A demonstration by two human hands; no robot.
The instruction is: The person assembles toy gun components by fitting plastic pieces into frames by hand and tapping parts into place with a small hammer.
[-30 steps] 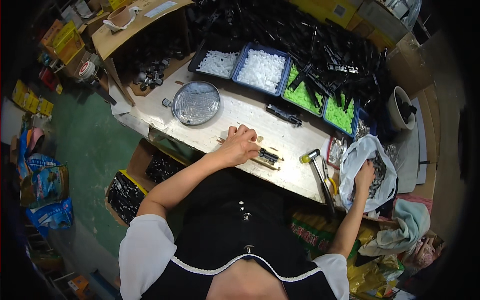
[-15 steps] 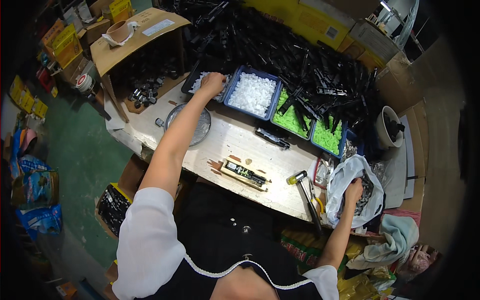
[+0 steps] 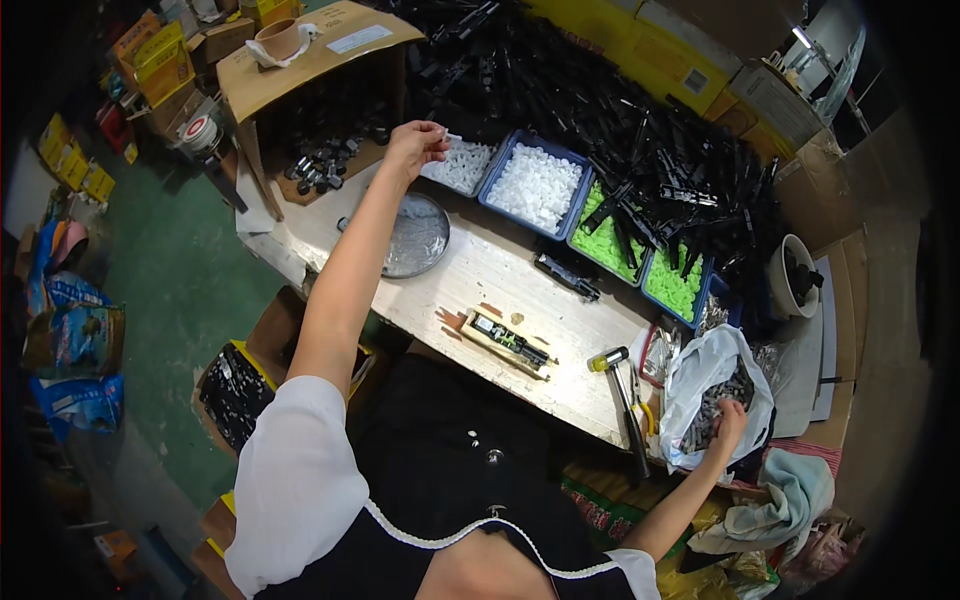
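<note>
My left hand (image 3: 414, 150) is raised at the edge of a tray of small white-grey plastic parts (image 3: 462, 166). Its fingers pinch a small white plastic part (image 3: 453, 138). At the right, my right hand (image 3: 730, 424) reaches into a white plastic bag (image 3: 690, 378) of small grey parts (image 3: 698, 428). Its fingers are curled at the parts, and whatever they hold is hidden. Between my arms, a black assembly with green bits (image 3: 510, 338) lies in a pale wooden fixture (image 3: 488, 346) on the worktable (image 3: 425, 310).
Blue bins hold white pieces (image 3: 535, 188) and green pieces (image 3: 672, 286). Black parts (image 3: 640, 130) are heaped behind. A round metal tin (image 3: 416, 240) stands left, below a cardboard box (image 3: 300, 65). A hammer (image 3: 630, 415) and yellow-handled pliers (image 3: 646, 405) lie near the bag.
My left hand has lifted out of the tray and now shows a small white part in its fingers. My right hand has shifted toward the near right side of the bag. The view has shifted slightly.
</note>
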